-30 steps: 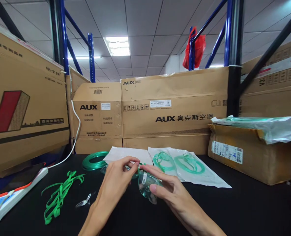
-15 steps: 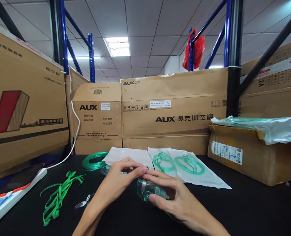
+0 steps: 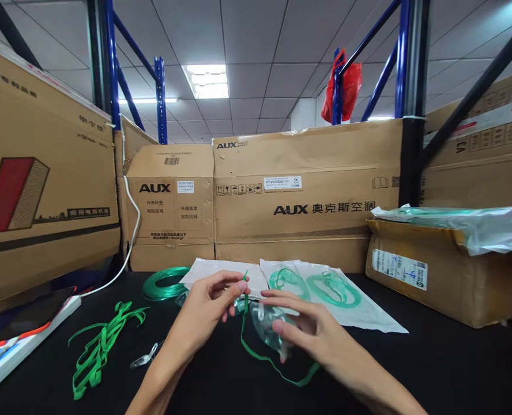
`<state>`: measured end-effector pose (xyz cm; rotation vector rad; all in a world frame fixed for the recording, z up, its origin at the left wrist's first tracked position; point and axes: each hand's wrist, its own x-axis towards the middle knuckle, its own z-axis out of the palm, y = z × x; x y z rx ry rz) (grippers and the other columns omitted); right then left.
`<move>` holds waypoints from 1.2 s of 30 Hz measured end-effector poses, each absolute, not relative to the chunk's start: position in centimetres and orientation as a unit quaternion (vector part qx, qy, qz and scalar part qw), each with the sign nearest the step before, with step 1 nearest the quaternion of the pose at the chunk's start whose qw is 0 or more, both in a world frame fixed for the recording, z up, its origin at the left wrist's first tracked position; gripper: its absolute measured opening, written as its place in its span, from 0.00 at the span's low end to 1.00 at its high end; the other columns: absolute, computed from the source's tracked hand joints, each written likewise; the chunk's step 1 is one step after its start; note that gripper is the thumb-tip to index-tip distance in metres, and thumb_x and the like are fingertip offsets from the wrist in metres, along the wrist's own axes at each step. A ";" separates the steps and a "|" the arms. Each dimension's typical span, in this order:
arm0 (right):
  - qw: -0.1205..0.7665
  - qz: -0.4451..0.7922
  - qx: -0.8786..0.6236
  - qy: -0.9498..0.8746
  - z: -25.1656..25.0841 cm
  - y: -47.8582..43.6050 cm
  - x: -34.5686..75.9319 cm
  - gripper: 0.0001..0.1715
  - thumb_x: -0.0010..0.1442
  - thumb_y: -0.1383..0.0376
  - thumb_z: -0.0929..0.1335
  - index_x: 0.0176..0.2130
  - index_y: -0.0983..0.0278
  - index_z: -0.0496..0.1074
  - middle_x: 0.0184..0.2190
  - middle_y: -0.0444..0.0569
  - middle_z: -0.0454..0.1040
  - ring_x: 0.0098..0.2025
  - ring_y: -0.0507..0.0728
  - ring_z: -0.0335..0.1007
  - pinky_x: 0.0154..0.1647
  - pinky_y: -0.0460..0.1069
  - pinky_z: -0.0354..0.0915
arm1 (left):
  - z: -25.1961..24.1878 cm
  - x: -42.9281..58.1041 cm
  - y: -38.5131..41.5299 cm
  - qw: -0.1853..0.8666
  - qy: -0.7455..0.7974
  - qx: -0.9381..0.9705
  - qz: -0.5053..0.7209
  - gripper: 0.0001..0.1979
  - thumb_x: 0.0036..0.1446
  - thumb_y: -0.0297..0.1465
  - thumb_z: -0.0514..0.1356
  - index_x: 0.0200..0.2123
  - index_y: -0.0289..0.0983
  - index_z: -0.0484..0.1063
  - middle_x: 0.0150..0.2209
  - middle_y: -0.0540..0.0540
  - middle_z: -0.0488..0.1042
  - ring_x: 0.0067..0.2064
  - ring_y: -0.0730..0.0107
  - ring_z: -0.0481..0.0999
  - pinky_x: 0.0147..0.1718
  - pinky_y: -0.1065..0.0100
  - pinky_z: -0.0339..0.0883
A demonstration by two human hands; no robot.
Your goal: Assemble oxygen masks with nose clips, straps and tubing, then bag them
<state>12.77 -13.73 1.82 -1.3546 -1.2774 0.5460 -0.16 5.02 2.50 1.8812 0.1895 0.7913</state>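
My left hand (image 3: 208,302) is closed in a pinch on a narrow green elastic strap (image 3: 256,354), whose tip sticks up above the thumb. From there the strap hangs in a loose loop below the mask and runs to the right under my other hand. My right hand (image 3: 312,331) grips a clear plastic oxygen mask (image 3: 265,325), fingers over its top and thumb at its near side. The mask is somewhat blurred, and where the strap joins it is hidden. Behind my left hand, another clear plastic piece (image 3: 240,305) partly shows.
A pile of green straps (image 3: 102,351) and a small clear-and-metal piece (image 3: 144,358) lie left. Behind are coiled green tubing (image 3: 163,284) and white pouches (image 3: 368,308) with tubing. An open carton (image 3: 441,282) stands right; a power strip (image 3: 31,331) edges the left.
The hands have moved apart slightly. My left hand has drawn the strap's end up and left of the mask, and the strap now hangs in a visible loop. The mask has tilted in my right hand.
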 end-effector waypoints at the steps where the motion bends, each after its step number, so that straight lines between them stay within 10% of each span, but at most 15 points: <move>1: 0.596 0.238 -0.571 -0.512 1.9 -13.7 12.9 0.23 0.61 0.51 0.74 0.54 0.54 0.78 0.61 0.53 0.71 0.44 0.60 0.78 0.41 0.56 0.75 | 2.5 -0.2 5.1 0.515 0.081 0.786 0.334 0.24 0.59 0.49 0.64 0.48 0.35 0.77 0.32 0.47 0.76 0.27 0.71 0.69 0.22 0.72 0.58; 3: 0.656 0.236 -0.556 -0.452 2.0 -13.6 12.9 0.23 0.61 0.52 0.74 0.53 0.56 0.79 0.53 0.52 0.76 0.35 0.55 0.76 0.34 0.53 0.74 | 2.5 -0.3 5.0 0.505 0.081 0.792 0.334 0.23 0.59 0.48 0.64 0.47 0.36 0.79 0.29 0.48 0.76 0.27 0.70 0.69 0.23 0.72 0.59; 10: 0.753 0.232 -0.485 -0.380 1.8 -12.7 11.8 0.26 0.58 0.53 0.77 0.53 0.59 0.77 0.56 0.54 0.73 0.58 0.66 0.68 0.41 0.55 0.79 | 3.0 -0.7 3.4 0.440 0.080 0.834 0.324 0.13 0.61 0.44 0.65 0.39 0.42 0.83 0.29 0.50 0.79 0.29 0.68 0.72 0.28 0.70 0.62; 36: 0.754 0.270 -0.463 -0.379 2.0 -13.0 11.3 0.13 0.63 0.56 0.74 0.42 0.63 0.81 0.41 0.48 0.72 0.42 0.57 0.75 0.32 0.49 0.82 | 2.8 -1.1 2.2 0.218 -0.137 0.823 0.507 0.09 0.62 0.21 0.66 0.42 0.38 0.81 0.39 0.51 0.84 0.40 0.73 0.82 0.42 0.74 0.72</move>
